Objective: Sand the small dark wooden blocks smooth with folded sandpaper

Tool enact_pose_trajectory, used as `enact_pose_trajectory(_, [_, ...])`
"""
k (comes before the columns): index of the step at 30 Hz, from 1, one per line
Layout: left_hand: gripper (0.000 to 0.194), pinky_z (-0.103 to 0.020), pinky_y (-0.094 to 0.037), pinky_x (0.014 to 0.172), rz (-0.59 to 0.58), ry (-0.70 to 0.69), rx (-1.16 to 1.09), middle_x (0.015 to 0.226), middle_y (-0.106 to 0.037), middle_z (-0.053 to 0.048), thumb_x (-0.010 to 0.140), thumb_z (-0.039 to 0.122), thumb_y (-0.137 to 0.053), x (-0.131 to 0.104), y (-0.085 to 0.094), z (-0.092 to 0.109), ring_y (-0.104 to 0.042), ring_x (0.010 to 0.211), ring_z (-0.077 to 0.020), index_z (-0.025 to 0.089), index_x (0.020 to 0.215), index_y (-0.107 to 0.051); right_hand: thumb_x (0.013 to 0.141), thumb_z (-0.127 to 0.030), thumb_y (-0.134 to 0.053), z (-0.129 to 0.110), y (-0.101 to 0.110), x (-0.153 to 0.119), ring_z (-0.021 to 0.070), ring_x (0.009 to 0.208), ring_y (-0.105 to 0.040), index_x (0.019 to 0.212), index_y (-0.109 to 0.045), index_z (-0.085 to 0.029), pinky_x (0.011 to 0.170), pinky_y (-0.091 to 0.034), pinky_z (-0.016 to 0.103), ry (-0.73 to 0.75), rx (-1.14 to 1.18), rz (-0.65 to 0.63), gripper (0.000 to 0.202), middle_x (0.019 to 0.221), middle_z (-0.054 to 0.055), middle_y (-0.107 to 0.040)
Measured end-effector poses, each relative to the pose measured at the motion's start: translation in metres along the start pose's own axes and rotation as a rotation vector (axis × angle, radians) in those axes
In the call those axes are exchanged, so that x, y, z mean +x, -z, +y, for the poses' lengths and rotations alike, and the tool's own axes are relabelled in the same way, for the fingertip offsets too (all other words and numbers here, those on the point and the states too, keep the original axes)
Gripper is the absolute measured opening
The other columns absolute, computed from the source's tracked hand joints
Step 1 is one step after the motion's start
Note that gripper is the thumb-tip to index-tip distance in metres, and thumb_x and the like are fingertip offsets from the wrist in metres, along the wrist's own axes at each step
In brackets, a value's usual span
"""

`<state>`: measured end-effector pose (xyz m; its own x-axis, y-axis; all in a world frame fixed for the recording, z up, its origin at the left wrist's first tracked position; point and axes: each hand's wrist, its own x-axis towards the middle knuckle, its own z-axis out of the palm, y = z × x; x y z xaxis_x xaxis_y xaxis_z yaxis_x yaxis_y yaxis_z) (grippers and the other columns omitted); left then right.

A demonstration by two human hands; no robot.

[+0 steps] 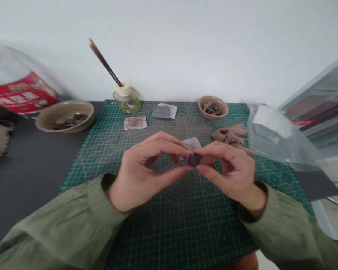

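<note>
Held above green cutting mat: dark round piece, clamped between thumb and forefinger of left hand and likewise of right hand. Could slip if squeezed unevenly, given curved sides and little contact area. If dropped, could roll across mat, perhaps toward brown cloth.

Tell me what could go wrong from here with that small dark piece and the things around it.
The small dark piece is pinched at the fingertips of the left hand and right hand, so it might slip and drop onto the cutting mat. The bottle has long sticks leaning out of it; a bump could tip it.
</note>
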<state>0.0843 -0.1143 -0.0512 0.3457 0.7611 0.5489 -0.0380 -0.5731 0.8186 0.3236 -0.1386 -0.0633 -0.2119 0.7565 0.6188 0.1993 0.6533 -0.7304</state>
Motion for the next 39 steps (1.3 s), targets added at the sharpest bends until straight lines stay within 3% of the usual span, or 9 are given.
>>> enact_pose_trajectory(19, [0.031,-0.035,-0.062,0.089,-0.019,-0.04,0.043,0.116,-0.081,-0.006,0.089,0.009,-0.095,0.0002,0.0013,-0.0005,-0.076,0.105,-0.0192,0.025,0.115,-0.086,0.097,-0.012,-0.089,0.0016,0.001,-0.0001,0.0142,0.076,-0.078,0.133,-0.084,-0.026,0.062,-0.064,0.025,0.015,0.001,-0.062,0.039,0.11,0.003,-0.09])
enact_pose_trajectory(27, [0.031,-0.038,-0.063,0.097,-0.039,-0.021,0.008,0.118,-0.085,-0.005,0.094,0.005,-0.088,-0.0028,0.0018,-0.0016,-0.078,0.113,-0.0212,0.024,0.118,-0.082,0.094,-0.013,-0.092,0.003,-0.0026,-0.0009,0.0126,0.071,-0.072,0.124,-0.081,-0.027,0.059,-0.058,0.027,-0.029,0.03,0.008,0.035,0.102,0.0,-0.085])
enact_pose_trajectory(31, [0.034,-0.035,-0.062,0.091,-0.051,-0.029,0.068,0.114,-0.083,-0.003,0.095,0.003,-0.086,-0.0019,0.0027,-0.0031,-0.076,0.104,-0.0182,0.025,0.121,-0.082,0.095,-0.014,-0.092,0.0018,-0.0034,-0.0013,0.0115,0.07,-0.072,0.12,-0.081,-0.027,0.058,-0.057,0.025,-0.049,0.009,0.02,0.03,0.102,-0.001,-0.085])
enact_pose_trajectory(39, [0.03,-0.032,-0.061,0.093,-0.046,-0.068,0.282,0.11,-0.082,-0.003,0.095,0.007,-0.085,0.0014,0.0028,-0.0007,-0.076,0.104,-0.0171,0.023,0.12,-0.085,0.095,-0.023,-0.096,-0.0022,-0.0037,0.0028,0.01,0.067,-0.072,0.115,-0.081,-0.026,0.056,-0.057,0.02,-0.166,-0.053,-0.027,0.026,0.094,-0.003,-0.085])
